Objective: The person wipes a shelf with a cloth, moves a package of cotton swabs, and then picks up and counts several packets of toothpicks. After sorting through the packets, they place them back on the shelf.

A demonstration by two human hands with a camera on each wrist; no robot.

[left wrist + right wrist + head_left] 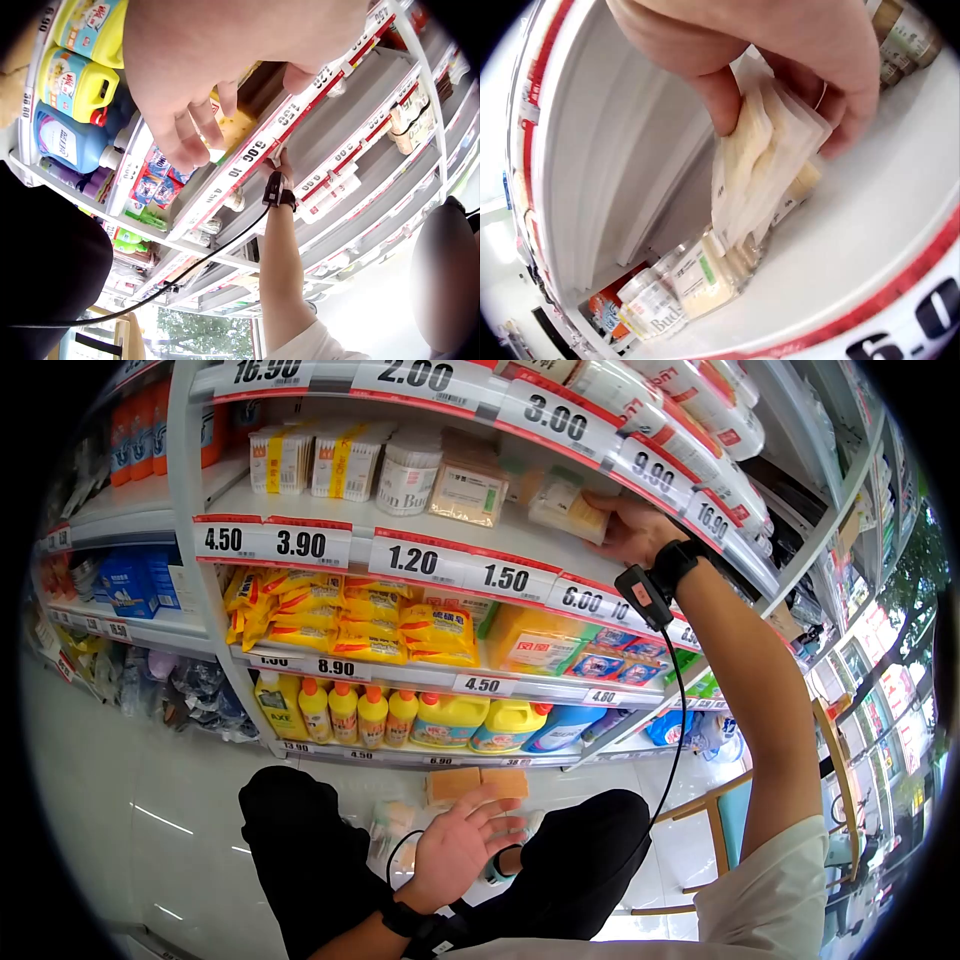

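Note:
In the head view my right hand (635,530) reaches into the upper shelf. It grips several clear packs (568,507) with pale yellowish contents. The right wrist view shows the thumb of the right hand (780,67) on one side of these packs (761,161) and the fingers on the other. Beyond them stands another pack of pale sticks (705,277) with a green and white label. My left hand (465,850) hangs over my lap, fingers spread and holding nothing; it also shows large in the left wrist view.
Cotton swab packs (280,460) and a white round tub (408,472) stand left on the same shelf. Yellow soap packs (437,632) and yellow jugs (450,720) fill lower shelves. Paper rolls (660,410) lie above. Brown blocks (453,785) lie on the floor; a chair (725,820) stands right.

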